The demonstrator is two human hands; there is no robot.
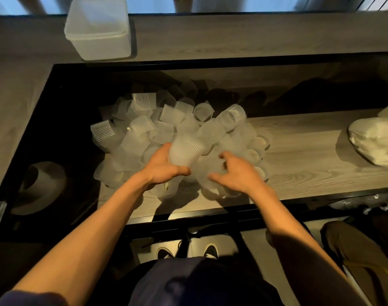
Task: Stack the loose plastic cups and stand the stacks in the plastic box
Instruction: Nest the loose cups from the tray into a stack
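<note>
Left hand point(164, 167) grip wrapped round ribbed translucent cup point(185, 151), held just above heap of loose cups point(144, 133) on counter point(310, 155); right hand point(237, 173) grip half-spread, fingers curled over blurred cup point(207, 171) beside it, firm hold unclear; plastic box point(98, 27) sits well apart on far ledge, looks empty; best play: turn both cups same way, line rims square, nest gently so thin walls don't buckle; build tall stack before reaching for box.
</note>
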